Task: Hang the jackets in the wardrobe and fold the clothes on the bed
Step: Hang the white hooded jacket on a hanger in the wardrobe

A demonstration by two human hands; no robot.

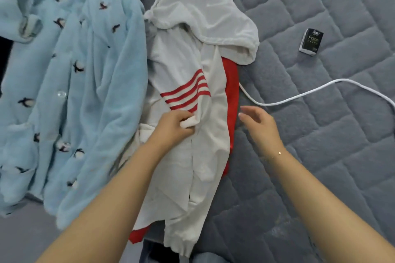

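Observation:
A white hooded jacket (213,96) with red stripes and a red panel lies lengthwise on the grey quilted bed (320,145), hood at the far end. My left hand (174,127) pinches a fold of its white fabric just below the red stripes. My right hand (257,123) hovers open beside the jacket's right red edge, fingers relaxed, holding nothing. A fluffy light-blue jacket (70,83) with small bird motifs and clear buttons is spread out on the left, touching the white one.
A white cable (299,95) snakes over the bed to the right of the jacket and up past the hood. A small black tissue pack (311,41) lies at the far right. Dark cloth (154,250) peeks out under the jacket's near hem.

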